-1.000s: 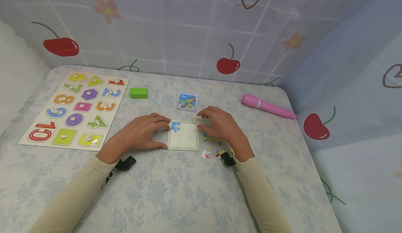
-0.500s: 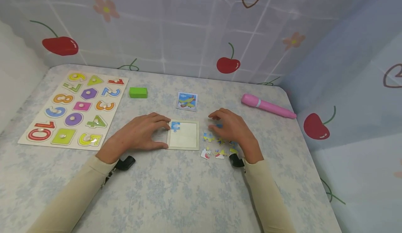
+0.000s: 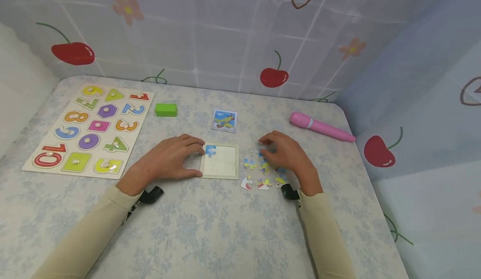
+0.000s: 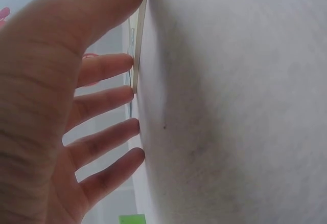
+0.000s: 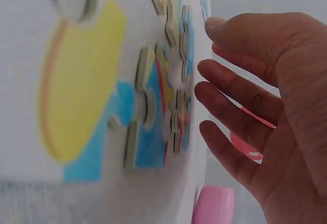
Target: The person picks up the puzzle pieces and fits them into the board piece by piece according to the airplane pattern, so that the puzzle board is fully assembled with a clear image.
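Note:
A shallow white puzzle tray (image 3: 225, 164) lies in front of me with one blue jigsaw piece (image 3: 210, 150) in its upper left corner. My left hand (image 3: 169, 158) rests on the table at the tray's left side, thumb and fingertips touching its edge with the fingers spread. To the right of the tray lie several loose jigsaw pieces (image 3: 249, 164), yellow, blue, red and white. Over the back of that group hovers my right hand (image 3: 287, 155), fingers loosely bent and holding nothing visible. In the right wrist view its fingertips stand just apart from the pieces (image 5: 150, 127).
Behind the tray lies a small airplane picture card (image 3: 224, 120). A green block (image 3: 166, 110) sits farther left, beside a number-and-shape peg board (image 3: 90, 133). At the back right lies a pink pen-shaped object (image 3: 322, 127). A curtain (image 3: 225, 32) hangs behind the table.
My right hand has moved right, from the tray's right edge to above the loose pieces, uncovering more of them. The left hand and the piece in the tray have stayed put.

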Demonstrator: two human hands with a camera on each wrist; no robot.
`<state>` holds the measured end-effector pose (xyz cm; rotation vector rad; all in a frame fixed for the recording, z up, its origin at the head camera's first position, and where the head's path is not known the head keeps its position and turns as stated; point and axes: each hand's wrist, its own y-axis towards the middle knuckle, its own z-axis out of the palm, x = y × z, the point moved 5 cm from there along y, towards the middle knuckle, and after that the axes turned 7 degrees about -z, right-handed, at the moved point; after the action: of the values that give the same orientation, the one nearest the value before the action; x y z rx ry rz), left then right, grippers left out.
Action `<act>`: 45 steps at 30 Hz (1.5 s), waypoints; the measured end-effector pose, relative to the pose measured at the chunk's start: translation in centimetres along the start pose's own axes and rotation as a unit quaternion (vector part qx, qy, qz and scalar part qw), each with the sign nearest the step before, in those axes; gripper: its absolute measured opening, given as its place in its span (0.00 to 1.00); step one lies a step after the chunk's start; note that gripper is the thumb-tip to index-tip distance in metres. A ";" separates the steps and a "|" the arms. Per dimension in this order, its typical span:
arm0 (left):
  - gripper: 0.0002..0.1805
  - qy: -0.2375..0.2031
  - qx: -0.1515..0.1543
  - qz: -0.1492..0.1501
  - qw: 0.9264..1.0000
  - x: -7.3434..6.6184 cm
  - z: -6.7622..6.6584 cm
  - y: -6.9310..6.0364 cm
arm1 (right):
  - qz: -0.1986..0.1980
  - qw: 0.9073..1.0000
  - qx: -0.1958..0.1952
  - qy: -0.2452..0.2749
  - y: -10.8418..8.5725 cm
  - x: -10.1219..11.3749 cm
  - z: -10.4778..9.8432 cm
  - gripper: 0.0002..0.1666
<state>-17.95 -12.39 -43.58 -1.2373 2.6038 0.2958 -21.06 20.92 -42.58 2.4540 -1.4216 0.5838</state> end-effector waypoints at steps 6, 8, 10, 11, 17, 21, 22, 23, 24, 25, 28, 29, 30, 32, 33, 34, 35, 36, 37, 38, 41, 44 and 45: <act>0.33 -0.003 0.001 0.000 1.000 0.0 0.0 0.0 | -0.011 1.000 0.004 0.025 -0.2 -0.7 -0.2 0.20; 0.33 -0.003 0.003 -0.002 1.000 0.0 0.1 0.0 | -0.014 0.999 0.006 0.035 -0.3 -0.8 -0.3 0.21; 0.34 -0.003 0.005 -0.003 1.000 0.0 0.1 0.0 | -0.014 0.999 0.010 0.050 -0.4 -1.0 -0.3 0.21; 0.34 -0.003 0.005 -0.004 1.000 0.0 0.1 0.0 | -0.013 0.998 0.012 0.059 -0.5 -1.1 -0.3 0.21; 0.34 -0.004 0.005 -0.003 1.000 0.0 0.2 0.0 | -0.021 0.995 0.027 0.098 -0.7 -1.6 -0.3 0.22; 0.34 -0.006 0.002 -0.001 1.000 0.0 0.1 0.0 | -0.045 0.994 0.034 0.093 -0.7 -1.7 -0.3 0.21; 0.34 -0.007 0.002 -0.002 1.000 0.0 0.1 0.0 | -0.051 0.994 0.034 0.091 -0.7 -1.7 -0.3 0.21; 0.34 -0.008 0.002 -0.002 1.000 0.0 0.1 0.0 | -0.056 0.994 0.035 0.090 -0.7 -1.7 -0.3 0.20; 0.34 -0.009 0.003 -0.003 1.000 0.1 0.1 0.0 | -0.058 0.994 0.035 0.090 -0.7 -1.7 -0.3 0.20; 0.34 -0.008 0.004 -0.004 1.000 0.1 0.1 0.0 | -0.061 0.993 0.036 0.090 -0.6 -1.8 -0.2 0.20; 0.34 -0.007 0.005 -0.005 1.000 0.1 0.1 0.0 | -0.062 0.993 0.036 0.091 -0.6 -1.9 -0.1 0.19; 0.34 -0.006 0.005 -0.005 1.000 0.1 0.1 0.0 | -0.062 0.993 0.037 0.092 -0.6 -1.9 0.0 0.19; 0.34 -0.005 0.003 -0.004 1.000 0.1 0.2 0.0 | -0.061 0.993 0.037 0.092 -0.6 -1.9 0.0 0.19; 0.34 -0.007 0.000 -0.001 1.000 0.0 0.2 -0.1 | -0.060 0.993 0.038 0.092 -0.6 -2.0 0.1 0.19; 0.34 -0.009 -0.002 0.000 1.000 0.0 0.2 -0.1 | -0.059 0.993 0.039 0.091 -0.6 -2.0 0.1 0.19; 0.34 -0.010 -0.003 0.001 1.000 0.0 0.1 -0.1 | -0.059 0.994 0.039 0.089 -0.6 -2.0 0.1 0.19; 0.34 -0.012 -0.004 0.001 1.000 -0.1 0.1 -0.1 | -0.059 0.994 0.040 0.087 -0.6 -1.9 0.1 0.20; 0.34 -0.014 -0.006 0.002 1.000 -0.1 0.1 -0.1 | -0.059 0.994 0.042 0.084 -0.5 -1.9 0.1 0.20; 0.34 -0.016 -0.006 0.002 1.000 -0.1 0.1 -0.1 | -0.059 0.994 0.043 0.082 -0.5 -1.9 0.1 0.20; 0.34 -0.017 -0.006 0.001 1.000 -0.1 0.1 -0.1 | -0.059 0.994 0.044 0.080 -0.5 -1.9 0.1 0.21; 0.34 -0.018 -0.006 -0.001 1.000 -0.1 0.1 -0.1 | -0.058 0.994 0.046 0.076 -0.5 -1.7 0.0 0.21; 0.34 -0.018 -0.006 -0.001 1.000 -0.1 0.0 -0.1 | -0.056 0.995 0.043 0.076 -0.4 -1.7 0.0 0.21; 0.34 -0.019 -0.005 -0.001 1.000 -0.1 0.0 -0.1 | -0.054 0.995 0.041 0.077 -0.4 -1.6 0.1 0.21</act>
<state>-17.81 -12.40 -43.53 -1.2264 2.5715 0.3303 -21.42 22.32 -43.37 2.4680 -1.2217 0.8035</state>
